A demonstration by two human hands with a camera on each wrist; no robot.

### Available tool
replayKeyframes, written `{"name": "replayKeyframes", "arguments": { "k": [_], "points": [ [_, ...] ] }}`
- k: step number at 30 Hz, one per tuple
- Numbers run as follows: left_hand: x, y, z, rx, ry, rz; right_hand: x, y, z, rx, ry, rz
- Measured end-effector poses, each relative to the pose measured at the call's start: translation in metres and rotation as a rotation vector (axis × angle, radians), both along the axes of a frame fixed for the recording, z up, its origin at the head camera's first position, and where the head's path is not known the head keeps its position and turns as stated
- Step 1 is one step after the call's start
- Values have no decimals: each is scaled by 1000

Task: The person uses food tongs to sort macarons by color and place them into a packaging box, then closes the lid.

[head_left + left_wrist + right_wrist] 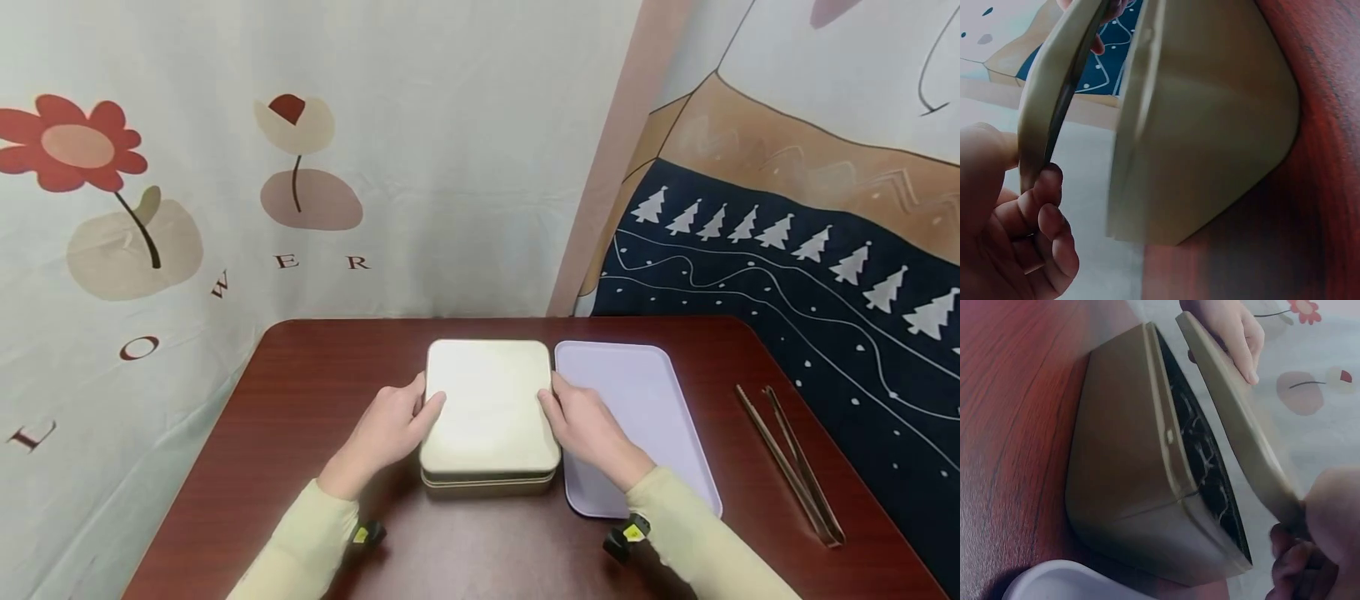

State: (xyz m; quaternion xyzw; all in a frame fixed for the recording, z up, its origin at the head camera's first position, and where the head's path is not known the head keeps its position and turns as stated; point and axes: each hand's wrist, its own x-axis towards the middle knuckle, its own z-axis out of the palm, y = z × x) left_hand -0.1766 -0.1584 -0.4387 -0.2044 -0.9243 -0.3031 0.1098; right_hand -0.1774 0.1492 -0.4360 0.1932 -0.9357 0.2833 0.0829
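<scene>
Both hands hold the pale gold lid [487, 400] of a rectangular metal tin [491, 490], which sits on the table. My left hand [390, 421] pinches the lid's left edge, thumb on top and fingers curled beneath. At the opposite edge my right hand [592, 421] grips it the same way. Both wrist views show the lid [1235, 419] raised off the tin [1125, 431], with a gap between them. Through that gap the right wrist view shows a dark interior with thin, pale, crinkled lines [1200, 447]. From the head view the lid hides the tin's opening.
A lavender tray [630, 392] lies just right of the tin, partly under my right hand and forearm. Metal tongs [802, 475] lie farther right on the dark red wooden table [330, 358]. Printed cloth [465, 167] hangs behind the table.
</scene>
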Motion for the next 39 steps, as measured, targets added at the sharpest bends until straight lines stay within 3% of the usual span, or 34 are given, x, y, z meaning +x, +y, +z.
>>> {"name": "replayKeyframes", "arguments": {
  "k": [4,8,15,29,39],
  "points": [
    [-3,2,-8,-27,-64,20,-4,-2,-5,66,-82,-34],
    [-4,4,-15,-59,-79,30,-6,-5,-9,119,-118,-55],
    [-4,4,-20,-80,-92,47,-6,-8,-15,178,-91,-57],
    [-1,3,-29,-87,-103,73,-7,-11,-24,193,-67,-74],
    [3,2,-33,-40,-134,69,-3,-14,-23,200,-109,-96]
  ]
}}
